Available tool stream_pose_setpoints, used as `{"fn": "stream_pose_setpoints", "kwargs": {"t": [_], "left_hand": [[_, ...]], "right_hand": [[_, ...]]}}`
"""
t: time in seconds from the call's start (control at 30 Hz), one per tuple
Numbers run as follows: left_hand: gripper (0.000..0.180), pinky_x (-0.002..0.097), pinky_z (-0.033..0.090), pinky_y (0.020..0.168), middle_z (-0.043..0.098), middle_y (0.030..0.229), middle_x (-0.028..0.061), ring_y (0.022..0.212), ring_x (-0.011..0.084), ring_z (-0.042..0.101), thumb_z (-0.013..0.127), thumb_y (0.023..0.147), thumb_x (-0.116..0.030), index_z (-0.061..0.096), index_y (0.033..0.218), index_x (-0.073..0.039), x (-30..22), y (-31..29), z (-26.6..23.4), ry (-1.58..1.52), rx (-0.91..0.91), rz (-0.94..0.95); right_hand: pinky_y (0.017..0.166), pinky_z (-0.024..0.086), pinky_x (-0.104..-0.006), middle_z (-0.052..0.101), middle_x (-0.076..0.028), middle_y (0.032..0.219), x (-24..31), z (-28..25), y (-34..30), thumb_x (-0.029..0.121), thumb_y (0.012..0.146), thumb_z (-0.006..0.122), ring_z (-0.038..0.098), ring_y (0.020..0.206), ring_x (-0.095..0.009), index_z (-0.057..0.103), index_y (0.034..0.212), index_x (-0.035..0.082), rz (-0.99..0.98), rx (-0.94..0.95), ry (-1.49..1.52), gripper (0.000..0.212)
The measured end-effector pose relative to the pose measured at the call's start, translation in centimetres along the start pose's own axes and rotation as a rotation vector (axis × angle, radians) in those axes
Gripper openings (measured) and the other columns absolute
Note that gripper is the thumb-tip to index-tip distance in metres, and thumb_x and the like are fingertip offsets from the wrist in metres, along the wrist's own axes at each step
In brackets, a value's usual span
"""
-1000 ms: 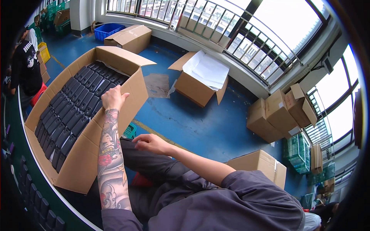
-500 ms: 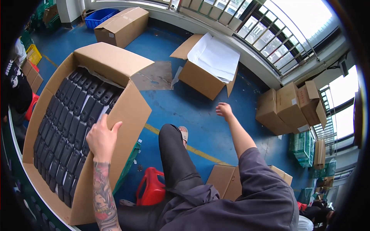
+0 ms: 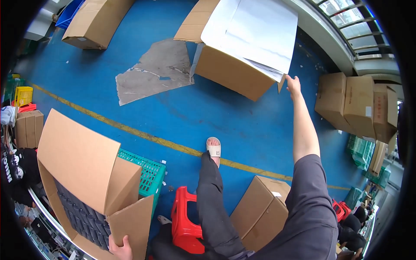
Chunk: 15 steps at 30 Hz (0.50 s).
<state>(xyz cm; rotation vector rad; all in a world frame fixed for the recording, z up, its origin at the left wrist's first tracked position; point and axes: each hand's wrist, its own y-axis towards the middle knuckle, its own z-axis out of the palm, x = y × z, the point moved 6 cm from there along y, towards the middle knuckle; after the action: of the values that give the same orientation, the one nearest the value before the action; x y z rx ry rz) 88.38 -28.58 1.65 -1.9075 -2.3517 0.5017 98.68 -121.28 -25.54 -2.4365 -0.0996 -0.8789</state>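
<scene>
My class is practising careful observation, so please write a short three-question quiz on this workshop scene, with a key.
1. True or false: the left hand touches the carton of dark parts.
2. Choose one: which colour is the stool beside the person's leg?
a) green
b) red
c) yellow
3. Fill the gap: the carton nearest the right hand is topped with ____ sheets.

Key: 1. true; 2. b; 3. white

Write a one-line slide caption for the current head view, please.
Left hand gripping a carton of dark parts, right hand at a box topped with white sheets.
</scene>
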Motion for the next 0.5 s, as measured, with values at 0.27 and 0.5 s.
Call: {"fn": "stream_pose_setpoints", "kwargs": {"t": [0.27,0.5], "left_hand": [[0.055,0.0405,0.051,0.093,0.066,0.119,0.0256,0.104,0.0397,0.065,0.074,0.093,-0.031,0.058,0.131,0.005,5.3,-1.4,0.8,-0.274,0.000,-0.240],[0.051,0.0403,0.050,0.090,0.068,0.114,0.0251,0.099,0.0372,0.066,0.073,0.093,-0.029,0.060,0.124,0.009,6.7,-1.0,0.8,-0.219,0.088,-0.319]], "right_hand": [[0.104,0.050,-0.0376,0.051,-0.024,0.145,2.0,3.6,10.1,0.039,0.098,0.062,0.059,0.126,-0.031,0.032,0.154,-0.002,0.013,-0.048,0.045,0.076],[0.095,0.054,-0.0376,0.060,-0.021,0.132,3.8,8.5,12.0,0.027,0.099,0.059,0.065,0.114,-0.029,0.034,0.153,0.000,-0.112,-0.039,-0.325,0.066]]}}
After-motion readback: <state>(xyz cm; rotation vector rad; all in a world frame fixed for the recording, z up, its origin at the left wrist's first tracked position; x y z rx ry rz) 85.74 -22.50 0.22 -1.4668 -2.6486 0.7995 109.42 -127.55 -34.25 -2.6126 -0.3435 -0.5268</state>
